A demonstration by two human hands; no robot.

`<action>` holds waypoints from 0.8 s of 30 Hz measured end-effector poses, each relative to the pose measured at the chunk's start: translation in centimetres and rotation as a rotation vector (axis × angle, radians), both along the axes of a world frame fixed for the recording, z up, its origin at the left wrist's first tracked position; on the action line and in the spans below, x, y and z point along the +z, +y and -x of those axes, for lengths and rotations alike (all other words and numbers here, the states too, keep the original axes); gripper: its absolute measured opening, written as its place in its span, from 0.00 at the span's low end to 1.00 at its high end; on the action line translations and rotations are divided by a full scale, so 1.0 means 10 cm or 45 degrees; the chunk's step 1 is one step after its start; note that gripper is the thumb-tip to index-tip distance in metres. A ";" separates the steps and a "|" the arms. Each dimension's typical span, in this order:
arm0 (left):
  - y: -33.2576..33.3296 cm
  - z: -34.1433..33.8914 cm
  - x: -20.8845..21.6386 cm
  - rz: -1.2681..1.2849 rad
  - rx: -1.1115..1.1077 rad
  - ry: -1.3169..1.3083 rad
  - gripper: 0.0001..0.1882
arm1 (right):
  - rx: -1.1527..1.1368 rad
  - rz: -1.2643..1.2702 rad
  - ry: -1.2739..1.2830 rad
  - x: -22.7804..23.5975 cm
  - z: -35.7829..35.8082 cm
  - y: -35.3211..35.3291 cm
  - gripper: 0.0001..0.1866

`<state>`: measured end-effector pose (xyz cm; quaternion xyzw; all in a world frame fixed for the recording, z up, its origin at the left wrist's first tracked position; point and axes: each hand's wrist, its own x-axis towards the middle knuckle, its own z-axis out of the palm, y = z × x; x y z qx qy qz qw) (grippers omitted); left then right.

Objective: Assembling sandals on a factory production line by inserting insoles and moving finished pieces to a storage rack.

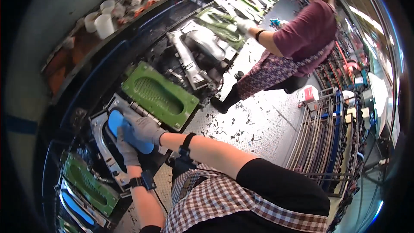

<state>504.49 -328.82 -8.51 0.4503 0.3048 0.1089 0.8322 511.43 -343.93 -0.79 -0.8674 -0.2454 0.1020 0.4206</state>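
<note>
A blue shoe sole (115,123) lies in or just above the opened metal mould (103,136) at the lower left. My right hand (145,128), in a grey glove, reaches across the sole's middle with its fingers over the blue surface. Against the near side of the sole is my left hand (126,149), also gloved, its fingers pointing up along it. Both hands are closed on the sole; some fingertips are hidden. Hinged beside this mould is a green mould half (183,99) with a sole-shaped hollow.
Another green mould half (88,181) and a blue sole (77,209) lie nearer. A metal mould (189,58) stands farther along the line. A co-worker (302,39) works there. White cups (104,26) sit on a ledge; a rack (315,133) stands right. Dark scraps litter the floor.
</note>
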 end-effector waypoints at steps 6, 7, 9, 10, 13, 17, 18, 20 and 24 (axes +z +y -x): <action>-1.01 0.39 0.67 -0.674 -0.050 0.170 0.41 | 0.362 0.173 0.206 0.08 0.24 -1.21 0.17; -1.13 0.56 0.56 -0.774 -0.055 0.218 0.41 | 0.346 0.091 0.158 -0.01 0.42 -1.61 0.18; -1.08 0.98 0.01 -0.957 0.168 0.470 0.38 | 0.371 0.265 0.442 0.28 0.57 -2.50 0.22; -1.16 1.12 -0.25 -1.146 0.146 0.478 0.35 | 0.201 0.210 0.375 -0.21 0.79 -3.07 0.23; -1.86 1.46 -0.66 -1.366 0.146 0.616 0.31 | -0.230 0.335 0.810 -0.06 1.24 -4.80 0.23; -2.55 1.87 -1.41 -1.249 -0.115 1.069 0.23 | -0.625 0.451 0.890 -0.45 1.98 -6.51 0.25; -3.07 1.92 -1.66 -1.152 -0.337 1.221 0.21 | -0.745 0.437 0.924 -0.44 2.12 -6.89 0.25; -3.60 1.87 -1.60 -1.044 -0.627 1.359 0.20 | -0.976 0.372 1.032 -0.54 2.52 -7.74 0.25; -5.10 0.60 -1.96 -1.284 -1.563 0.310 0.19 | -1.395 -0.204 1.181 -0.45 2.55 -8.66 0.24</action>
